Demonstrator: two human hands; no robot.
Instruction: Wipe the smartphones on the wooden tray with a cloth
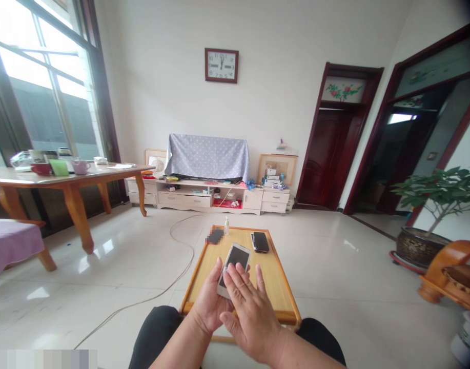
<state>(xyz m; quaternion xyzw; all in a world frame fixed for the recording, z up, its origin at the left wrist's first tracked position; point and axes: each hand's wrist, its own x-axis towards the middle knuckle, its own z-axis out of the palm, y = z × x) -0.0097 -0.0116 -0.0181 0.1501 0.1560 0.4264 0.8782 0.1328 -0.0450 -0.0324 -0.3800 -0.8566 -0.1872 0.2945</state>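
A white smartphone [241, 254] with a dark screen lies tilted in my left hand [210, 300], whose thumb and fingers close round its edges. Over the lower part of that screen is my right hand [252, 307], fingers stretched out and the thumb apart. Its fingertips seem to rest on the glass, and they hide part of the phone. Both hands are above the near half of a low wooden table [204, 279]. Toward the table's far right corner lie dark phones [261, 242], one partly over another. A small clear bottle [226, 226] stands at the far edge, beside a blurred dark object [215, 236].
A cable [158, 294] runs across the tiled floor on the left. Farther left stands a dining table [142, 169] with cups. Along the wall is a white TV cabinet [183, 200] with a cloth-covered screen [207, 156]. A potted plant [423, 241] and wooden chair [453, 266] are at right.
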